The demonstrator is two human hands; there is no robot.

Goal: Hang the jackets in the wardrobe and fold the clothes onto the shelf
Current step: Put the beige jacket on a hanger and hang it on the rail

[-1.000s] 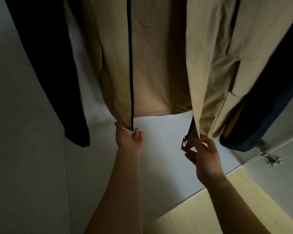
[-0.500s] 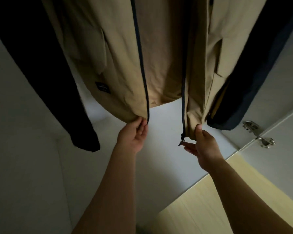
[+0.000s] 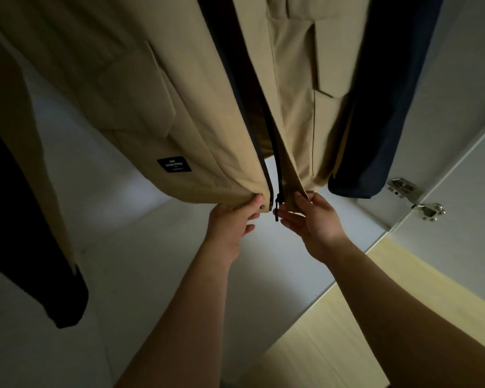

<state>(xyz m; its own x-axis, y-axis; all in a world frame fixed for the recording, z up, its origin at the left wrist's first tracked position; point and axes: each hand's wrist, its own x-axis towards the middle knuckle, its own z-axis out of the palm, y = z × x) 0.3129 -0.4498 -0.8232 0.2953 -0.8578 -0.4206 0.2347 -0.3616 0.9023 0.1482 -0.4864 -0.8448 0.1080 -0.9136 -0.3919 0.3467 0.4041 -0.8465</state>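
A beige jacket (image 3: 163, 88) with a dark zipper hangs inside the wardrobe, its front open at the bottom. A small black label sits on its left front panel. My left hand (image 3: 231, 222) pinches the bottom corner of the left panel at the hem. My right hand (image 3: 311, 219) pinches the bottom corner of the right panel, just beside the black zipper pull (image 3: 277, 204). The two zipper edges almost meet between my hands.
A dark garment (image 3: 25, 233) hangs at the left and a navy one (image 3: 381, 113) at the right, both close to the beige jacket. The white wardrobe floor (image 3: 157, 270) lies below. A metal door hinge (image 3: 417, 198) sits at the right, and light wood flooring (image 3: 347, 331) at the lower right.
Both hands have pulled the two front panels of the beige jacket together, so the wide gap has closed to a narrow slit. The camera has moved closer.
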